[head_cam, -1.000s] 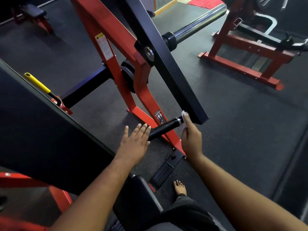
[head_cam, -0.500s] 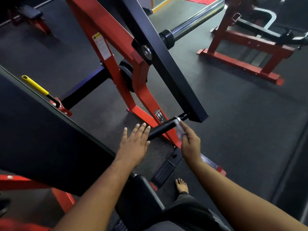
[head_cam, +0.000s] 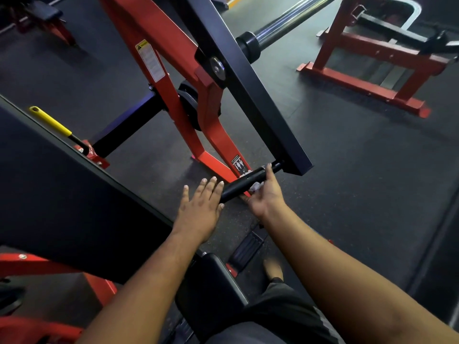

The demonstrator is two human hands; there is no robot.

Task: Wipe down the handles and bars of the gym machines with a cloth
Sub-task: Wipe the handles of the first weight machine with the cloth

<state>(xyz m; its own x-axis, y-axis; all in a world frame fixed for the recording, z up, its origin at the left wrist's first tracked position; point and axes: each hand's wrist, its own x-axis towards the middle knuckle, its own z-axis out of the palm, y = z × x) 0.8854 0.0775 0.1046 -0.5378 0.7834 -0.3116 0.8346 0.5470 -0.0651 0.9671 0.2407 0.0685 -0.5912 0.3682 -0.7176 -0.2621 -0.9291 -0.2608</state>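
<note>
On the dark rubber gym floor [head_cam: 347, 194] stands a red steel machine frame [head_cam: 173, 78], cut off at the top edge, with a long black square-section lever arm [head_cam: 248, 88] sloping down to the right. A chrome weight sleeve [head_cam: 293, 18] runs off toward the upper right. The frame's white warning sticker [head_cam: 150, 60] and a small black pictogram label [head_cam: 238, 163] are too blurred to read. At the arm's lower end, a short black cylindrical handle [head_cam: 244, 182] lies with its long axis running from lower left to upper right. The right hand [head_cam: 267, 196] curls around it from beneath, pressing a crumpled white cloth [head_cam: 255, 186], mostly hidden, against the handle. The left hand [head_cam: 201, 209] is spread flat, fingers straight, its fingertips at the handle's free end.
</note>
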